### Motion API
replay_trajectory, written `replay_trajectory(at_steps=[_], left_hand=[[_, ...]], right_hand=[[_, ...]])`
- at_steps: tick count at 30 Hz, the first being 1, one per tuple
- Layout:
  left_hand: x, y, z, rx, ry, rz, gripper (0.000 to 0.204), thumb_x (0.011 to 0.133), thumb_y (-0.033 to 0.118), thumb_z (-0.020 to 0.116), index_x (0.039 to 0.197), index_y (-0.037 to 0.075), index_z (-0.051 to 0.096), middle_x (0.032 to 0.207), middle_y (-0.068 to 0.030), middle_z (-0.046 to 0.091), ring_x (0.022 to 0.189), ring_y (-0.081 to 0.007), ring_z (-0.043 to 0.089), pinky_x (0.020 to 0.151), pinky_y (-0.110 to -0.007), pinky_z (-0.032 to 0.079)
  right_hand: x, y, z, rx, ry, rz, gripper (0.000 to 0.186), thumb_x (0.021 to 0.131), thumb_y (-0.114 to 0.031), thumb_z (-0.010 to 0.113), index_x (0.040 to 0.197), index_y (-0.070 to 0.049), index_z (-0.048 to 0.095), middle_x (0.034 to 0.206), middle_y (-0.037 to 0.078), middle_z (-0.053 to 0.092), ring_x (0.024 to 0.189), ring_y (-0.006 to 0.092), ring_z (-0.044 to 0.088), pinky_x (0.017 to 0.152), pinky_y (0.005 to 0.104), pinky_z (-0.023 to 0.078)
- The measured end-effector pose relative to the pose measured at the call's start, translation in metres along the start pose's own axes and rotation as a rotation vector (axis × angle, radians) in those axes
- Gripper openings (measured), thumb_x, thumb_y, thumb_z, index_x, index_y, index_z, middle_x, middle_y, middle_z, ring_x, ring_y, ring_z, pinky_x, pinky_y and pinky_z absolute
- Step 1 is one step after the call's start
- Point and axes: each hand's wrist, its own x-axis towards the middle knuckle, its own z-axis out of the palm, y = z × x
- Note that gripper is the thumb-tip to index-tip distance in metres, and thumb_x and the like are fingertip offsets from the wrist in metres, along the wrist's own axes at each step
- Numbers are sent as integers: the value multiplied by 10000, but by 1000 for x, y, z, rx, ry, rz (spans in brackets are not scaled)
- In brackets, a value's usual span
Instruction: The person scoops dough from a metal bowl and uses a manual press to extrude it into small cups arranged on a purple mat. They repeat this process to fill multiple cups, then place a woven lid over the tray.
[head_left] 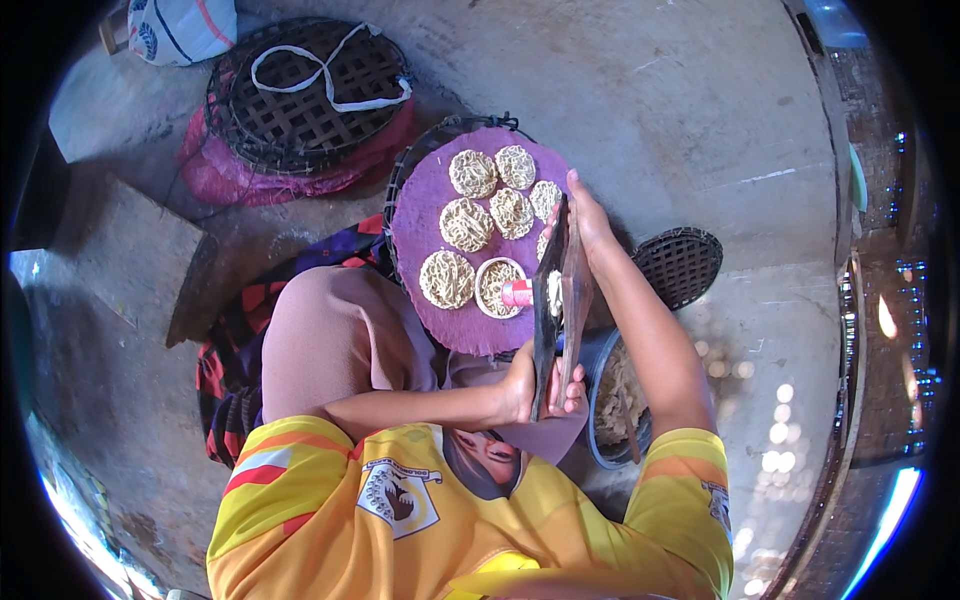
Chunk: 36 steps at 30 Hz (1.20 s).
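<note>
Upright between my hands is a wooden hand press (574,285) of two long dark boards, with pale dough (555,298) showing in the gap. My right hand (590,218) grips its far end, and my left hand (522,385) wraps round its near end. Just left of the boards, a white ring mould (481,290) full of pale strands rests on a round purple cloth (430,215). A red-and-white piece (517,292) lies across the mould's right side, partly hidden. Several round strand cakes, such as this cake (465,225), lie on the cloth.
A blue bucket (597,440) of pale dough stands beside my right forearm. Another woven basket (683,262) sits farther right. A stacked dark basket (300,110) with a white strap lies at the far left, near a white sack (185,30). A wooden block (125,250) stands left of my knee.
</note>
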Motion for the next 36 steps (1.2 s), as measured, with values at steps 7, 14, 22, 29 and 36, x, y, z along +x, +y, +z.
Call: replay_trajectory(at_steps=[7,14,22,29,36], left_hand=[[-8,-14,6,-7,87,88,604,850,564,249,744,25,500,648,-113,503,536,-253,468,499,-352,390],[-6,-5,-3,-32,-393,-67,638,807,650,322,755,43,514,624,-110,500,545,-238,468,534,-317,413],[-22,29,5,-93,-764,-88,393,864,435,422,801,58,512,615,-59,464,524,-185,434,498,-288,373],[-150,126,3,467,-272,308,468,810,501,466,757,39,515,523,-48,441,429,-164,417,404,-287,357],[-332,146,-27,1061,746,943,574,849,525,368,662,-1,499,460,-129,457,339,-256,454,318,-344,363]], right_hand=[[-24,-1,6,-32,56,4,570,768,-628,558,728,-63,489,546,65,501,466,190,548,483,315,476],[-51,9,-21,377,-367,-155,791,750,-746,416,1068,-24,477,783,180,604,598,246,604,552,354,524],[-35,121,-5,677,-307,169,652,883,-584,351,1234,-40,430,734,78,585,442,144,459,383,243,379],[-72,119,1,-822,54,-938,652,793,-63,490,1395,-186,273,1003,80,646,621,254,619,542,354,494],[-91,141,0,-868,122,-1083,658,724,-17,496,1344,-211,385,1021,22,656,635,235,635,550,352,511]])
